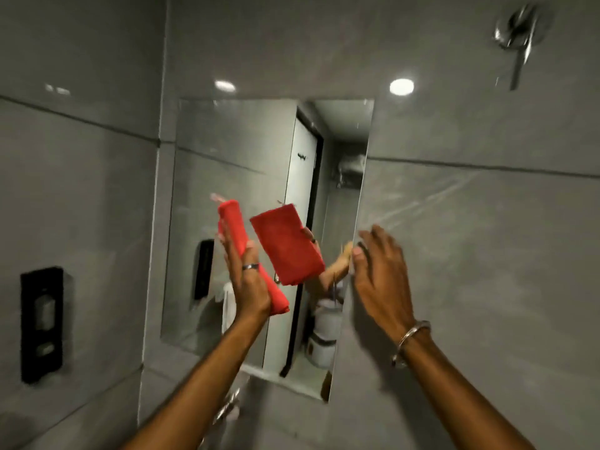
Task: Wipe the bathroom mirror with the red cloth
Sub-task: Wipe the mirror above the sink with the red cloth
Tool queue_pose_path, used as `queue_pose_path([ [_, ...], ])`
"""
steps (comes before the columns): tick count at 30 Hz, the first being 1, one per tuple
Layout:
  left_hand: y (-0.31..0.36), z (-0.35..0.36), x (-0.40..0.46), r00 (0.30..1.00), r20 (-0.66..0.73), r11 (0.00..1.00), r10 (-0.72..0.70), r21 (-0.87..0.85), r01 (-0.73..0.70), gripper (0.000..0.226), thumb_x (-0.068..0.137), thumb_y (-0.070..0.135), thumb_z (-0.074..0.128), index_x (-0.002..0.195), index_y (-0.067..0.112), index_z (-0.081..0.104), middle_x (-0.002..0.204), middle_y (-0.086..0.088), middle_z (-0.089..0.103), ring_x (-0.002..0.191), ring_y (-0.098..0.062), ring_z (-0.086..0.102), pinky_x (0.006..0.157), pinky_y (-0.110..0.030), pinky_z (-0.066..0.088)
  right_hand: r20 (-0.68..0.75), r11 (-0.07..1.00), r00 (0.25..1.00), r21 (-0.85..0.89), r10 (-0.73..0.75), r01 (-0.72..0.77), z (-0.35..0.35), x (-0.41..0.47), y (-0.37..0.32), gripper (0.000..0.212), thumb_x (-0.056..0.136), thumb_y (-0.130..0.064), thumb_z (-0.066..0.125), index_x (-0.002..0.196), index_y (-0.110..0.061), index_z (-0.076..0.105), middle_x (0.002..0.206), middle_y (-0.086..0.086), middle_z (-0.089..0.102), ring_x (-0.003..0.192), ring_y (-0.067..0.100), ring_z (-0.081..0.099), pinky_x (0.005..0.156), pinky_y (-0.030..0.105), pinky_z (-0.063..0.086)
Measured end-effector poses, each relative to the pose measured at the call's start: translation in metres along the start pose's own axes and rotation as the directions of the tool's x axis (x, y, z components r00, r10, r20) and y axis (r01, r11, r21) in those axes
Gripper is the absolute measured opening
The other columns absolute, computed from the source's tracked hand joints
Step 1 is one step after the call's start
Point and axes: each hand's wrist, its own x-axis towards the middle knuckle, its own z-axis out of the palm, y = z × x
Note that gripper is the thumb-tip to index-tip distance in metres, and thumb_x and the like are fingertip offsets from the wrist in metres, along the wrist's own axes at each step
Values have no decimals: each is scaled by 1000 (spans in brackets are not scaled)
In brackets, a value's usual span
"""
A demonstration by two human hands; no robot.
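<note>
My left hand [250, 280] presses the folded red cloth [233, 228] flat between palm and thumb, fingers held straight and close together behind it. The cloth stands nearly upright: its long axis runs up and down, leaning a little left at the top, its upper end above my fingertips and its lower end by my wrist. It sits just before the lower middle of the bathroom mirror [233, 151]; I cannot tell whether it touches the glass. My right hand [383, 271] is empty, fingers loosely spread, at the mirror's right edge. The left is the nearer hand, so I judge that it should do the wiping.
</note>
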Motion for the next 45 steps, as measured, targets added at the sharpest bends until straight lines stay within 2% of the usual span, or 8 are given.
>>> queue_pose_path([
  [3,33,53,57,904,136,876,406,224,-427,70,100,46,33,164,32,6,170,17,-3,161,-10,-5,131,-38,-7,-207,979,968,-178,-139,103,-43,75,-6,67,102,-49,30,162,-20,37,177,4,16,166,26,8,135,49,14],
  [10,82,165,151,695,450,513,561,469,-719,71,103,49,15,163,23,-11,173,0,-17,158,-14,-23,131,-45,-12,-215,784,924,-607,-315,127,-78,182,9,72,104,-61,10,169,-31,0,177,-1,-15,165,24,-15,135,53,-2],
  [13,81,189,160,654,491,308,575,611,-729,72,101,53,8,159,20,-20,172,-5,-23,158,-21,-25,131,-50,-10,-271,755,888,-645,-371,118,-70,189,19,73,104,-64,8,169,-31,4,178,-1,-8,166,24,-7,134,53,0],
  [18,78,198,148,605,503,205,617,640,-741,78,102,58,5,164,13,-12,173,-9,-20,160,-24,-20,130,-47,-15,-301,733,859,-670,-414,119,-66,197,25,72,104,-63,6,169,-32,2,178,-1,-9,166,23,-8,133,51,-3],
  [27,67,202,121,291,745,-79,601,417,-905,68,109,44,22,165,17,-4,175,-8,-10,162,-25,-12,130,-48,-11,-285,743,875,-659,-390,117,-63,189,24,71,106,-57,10,169,-28,-5,177,-2,-14,166,24,-10,133,56,2],
  [30,38,183,111,316,710,-33,629,431,-902,67,110,43,25,165,19,-4,175,-6,-9,162,-23,-11,131,-48,-9,-277,736,883,-669,-378,105,-55,176,29,71,107,-56,15,169,-28,-2,178,-1,-14,166,25,-10,133,56,1],
  [36,49,192,119,621,462,233,633,652,-722,67,107,44,14,161,19,-17,174,-7,-16,161,-27,-14,131,-51,-9,-253,711,882,-693,-398,122,-44,158,38,70,107,-56,15,170,-28,2,178,1,-11,166,26,-8,132,54,-2],
  [45,76,237,123,563,473,197,678,622,-758,65,108,40,17,166,14,3,175,-12,-4,162,-30,-6,130,-56,-4,-288,710,861,-695,-418,112,-38,154,46,69,108,-56,16,170,-28,5,178,1,-9,166,26,-8,133,56,0],
])
